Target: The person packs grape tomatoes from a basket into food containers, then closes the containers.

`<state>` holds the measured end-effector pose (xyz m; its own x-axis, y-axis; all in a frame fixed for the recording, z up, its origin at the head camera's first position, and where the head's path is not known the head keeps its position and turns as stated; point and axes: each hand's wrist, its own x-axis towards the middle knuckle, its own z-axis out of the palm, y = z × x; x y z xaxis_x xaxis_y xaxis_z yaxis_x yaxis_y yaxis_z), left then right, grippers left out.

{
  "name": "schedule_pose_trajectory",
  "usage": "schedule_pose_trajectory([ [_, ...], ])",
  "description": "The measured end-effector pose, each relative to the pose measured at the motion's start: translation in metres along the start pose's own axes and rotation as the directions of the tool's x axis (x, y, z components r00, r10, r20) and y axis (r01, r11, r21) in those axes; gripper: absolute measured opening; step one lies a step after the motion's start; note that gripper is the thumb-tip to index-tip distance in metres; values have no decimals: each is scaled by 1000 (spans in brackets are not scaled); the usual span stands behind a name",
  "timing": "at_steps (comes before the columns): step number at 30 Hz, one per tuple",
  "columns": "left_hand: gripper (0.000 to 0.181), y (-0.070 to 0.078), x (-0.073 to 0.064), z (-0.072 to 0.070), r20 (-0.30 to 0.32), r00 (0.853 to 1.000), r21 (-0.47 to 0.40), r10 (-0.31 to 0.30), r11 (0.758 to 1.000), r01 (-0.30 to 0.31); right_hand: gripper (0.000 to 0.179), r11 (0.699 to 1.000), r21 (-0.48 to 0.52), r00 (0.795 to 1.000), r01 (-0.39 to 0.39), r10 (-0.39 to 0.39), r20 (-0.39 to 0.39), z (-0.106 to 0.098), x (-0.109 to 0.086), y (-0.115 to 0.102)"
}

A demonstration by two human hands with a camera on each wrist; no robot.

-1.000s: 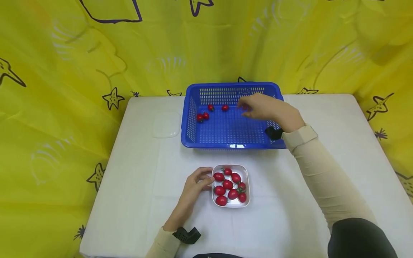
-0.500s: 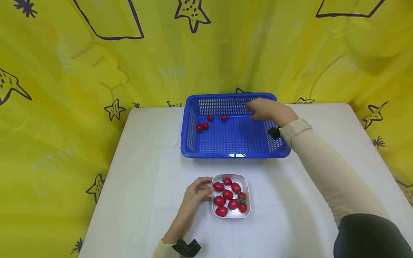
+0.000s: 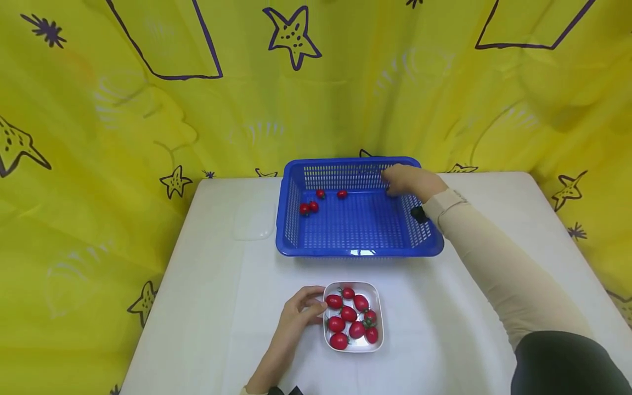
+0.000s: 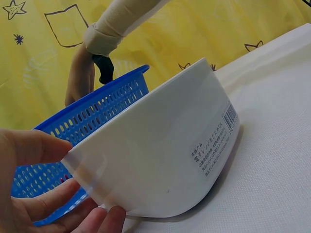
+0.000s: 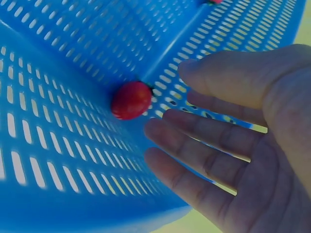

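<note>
In the head view, my left hand (image 3: 295, 317) holds the left side of a small white square container (image 3: 379, 323) with several red cherry tomatoes (image 3: 348, 314) inside. The left wrist view shows thumb and fingers against its labelled outer wall (image 4: 150, 160). My right hand (image 3: 407, 181) reaches into the far right corner of a blue plastic basket (image 3: 360, 252). In the right wrist view, the right hand (image 5: 233, 126) has its fingers spread and holds nothing. Just beyond its fingertips, a cherry tomato (image 5: 132, 100) lies in the corner; in the head view the hand hides it.
Several more cherry tomatoes (image 3: 314, 206) lie at the basket's left and back. To the left of the basket, a translucent lid (image 3: 254, 222) lies on the white table (image 3: 197, 307). A yellow patterned curtain (image 3: 345, 109) hangs right behind the table.
My right hand has moved rightward and deeper into the basket's far right corner. The left hand stays at the container. The head view has tilted up, so everything sits lower.
</note>
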<state>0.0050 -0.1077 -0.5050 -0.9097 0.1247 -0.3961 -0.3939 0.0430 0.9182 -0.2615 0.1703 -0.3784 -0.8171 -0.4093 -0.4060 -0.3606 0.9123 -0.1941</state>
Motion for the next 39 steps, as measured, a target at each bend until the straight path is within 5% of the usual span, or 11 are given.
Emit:
schedule_pose_trajectory([
  [17,44,-3,2,1,-1,1000,-20,-1,1000,1,15,998,-70,1000,12,-12,7,13,19,10],
  [39,42,-5,5,-1,-3,1000,-16,27,999,-27,20,999,-28,998,-20,21,53,24,23,11],
])
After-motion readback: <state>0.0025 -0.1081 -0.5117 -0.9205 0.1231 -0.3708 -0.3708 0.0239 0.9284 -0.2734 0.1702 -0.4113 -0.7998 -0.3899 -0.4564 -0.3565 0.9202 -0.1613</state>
